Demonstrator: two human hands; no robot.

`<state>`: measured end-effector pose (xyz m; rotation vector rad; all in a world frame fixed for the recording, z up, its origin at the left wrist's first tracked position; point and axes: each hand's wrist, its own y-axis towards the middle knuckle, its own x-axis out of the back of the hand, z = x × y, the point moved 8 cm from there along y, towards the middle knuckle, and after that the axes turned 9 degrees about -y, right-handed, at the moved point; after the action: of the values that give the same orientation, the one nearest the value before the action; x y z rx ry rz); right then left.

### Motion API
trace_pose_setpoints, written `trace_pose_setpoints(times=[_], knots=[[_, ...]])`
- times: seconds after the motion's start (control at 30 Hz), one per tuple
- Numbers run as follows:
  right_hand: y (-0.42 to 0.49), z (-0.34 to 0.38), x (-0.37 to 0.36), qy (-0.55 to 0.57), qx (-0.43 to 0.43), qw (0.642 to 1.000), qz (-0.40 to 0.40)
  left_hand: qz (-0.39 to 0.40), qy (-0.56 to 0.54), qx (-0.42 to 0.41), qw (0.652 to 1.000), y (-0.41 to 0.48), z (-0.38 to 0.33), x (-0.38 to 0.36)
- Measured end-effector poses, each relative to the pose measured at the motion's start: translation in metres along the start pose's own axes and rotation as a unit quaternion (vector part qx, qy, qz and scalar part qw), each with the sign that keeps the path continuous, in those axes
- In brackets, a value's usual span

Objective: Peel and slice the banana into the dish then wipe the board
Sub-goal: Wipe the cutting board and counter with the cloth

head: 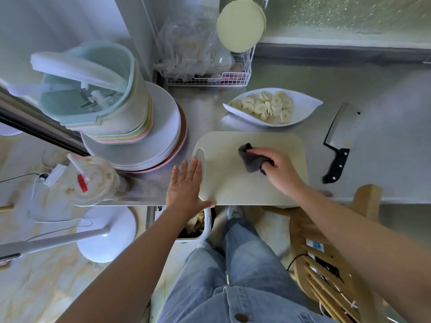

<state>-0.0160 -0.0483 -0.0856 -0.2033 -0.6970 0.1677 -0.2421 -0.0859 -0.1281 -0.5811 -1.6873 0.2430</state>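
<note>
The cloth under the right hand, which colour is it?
Dark grey, the cloth on the pale board; head view shows it best.

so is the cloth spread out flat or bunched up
Bunched up. The dark grey cloth is a crumpled wad gripped under the right hand on the cutting board, not laid flat.

one board point(233, 183), one dish point(305, 106), one cloth point(250, 160)

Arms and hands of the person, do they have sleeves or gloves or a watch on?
No. The left arm and right arm are bare as far as the picture shows, with no sleeves. The left hand and right hand wear no gloves, and no watch, bracelet or ring shows. The person wears light blue jeans.
</note>
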Motion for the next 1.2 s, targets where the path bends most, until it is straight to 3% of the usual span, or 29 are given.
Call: trace_pose_setpoints(times=[0.07, 0.13, 0.2, 0.27, 0.37, 0.43, 0.47, 0.6, 0.67, 0.8, 0.9, 1.0, 1.1, 1.2], knots=[[0.007, -0.029, 0.023, -0.105, -0.025, 0.987, -0.122, 0.004, 0.003, 0.002, 1.000, 0.000, -0.001, -0.001], [-0.001, -0.053, 0.021, -0.228, -0.048, 0.959, -0.162, 0.001, 0.007, 0.002, 1.000, 0.000, 0.000, -0.002], [-0.020, -0.057, 0.001, -0.259, -0.037, 0.947, -0.186, -0.002, 0.010, -0.001, 1.000, 0.002, 0.000, -0.002], [-0.039, -0.038, -0.026, -0.220, -0.011, 0.957, -0.187, -0.002, 0.012, -0.003, 1.000, 0.002, 0.000, -0.001], [-0.056, -0.009, -0.057, -0.138, 0.026, 0.983, -0.116, -0.003, 0.007, -0.002, 1.000, 0.002, -0.001, -0.001], [-0.056, -0.007, -0.050, -0.029, 0.002, 0.998, -0.063, -0.004, 0.002, -0.002, 1.000, 0.001, -0.001, 0.000], [-0.054, -0.008, -0.037, 0.002, -0.021, 0.997, -0.073, -0.005, 0.001, -0.003, 1.000, 0.001, 0.000, 0.000], [-0.047, -0.024, 0.009, -0.062, -0.094, 0.972, -0.205, -0.009, 0.002, -0.004, 1.000, 0.000, 0.000, 0.001], [-0.050, -0.021, -0.010, -0.118, -0.074, 0.973, -0.183, -0.012, 0.004, -0.003, 1.000, -0.001, 0.000, 0.001], [-0.072, 0.014, -0.067, -0.057, 0.023, 0.995, -0.075, -0.018, 0.005, -0.002, 1.000, 0.000, 0.000, 0.001], [-0.069, 0.007, -0.071, 0.073, -0.069, 0.995, 0.012, -0.011, -0.033, -0.010, 0.999, 0.000, 0.000, -0.002], [-0.043, -0.004, -0.030, 0.135, -0.115, 0.982, -0.068, -0.026, -0.098, -0.038, 0.994, -0.006, 0.001, 0.001], [-0.015, -0.009, -0.006, 0.059, -0.099, 0.985, -0.126, -0.061, -0.088, -0.052, 0.993, -0.012, 0.007, 0.006], [-0.007, -0.028, 0.006, -0.189, -0.125, 0.951, -0.209, -0.064, -0.076, -0.035, 0.994, -0.013, 0.013, 0.005]])
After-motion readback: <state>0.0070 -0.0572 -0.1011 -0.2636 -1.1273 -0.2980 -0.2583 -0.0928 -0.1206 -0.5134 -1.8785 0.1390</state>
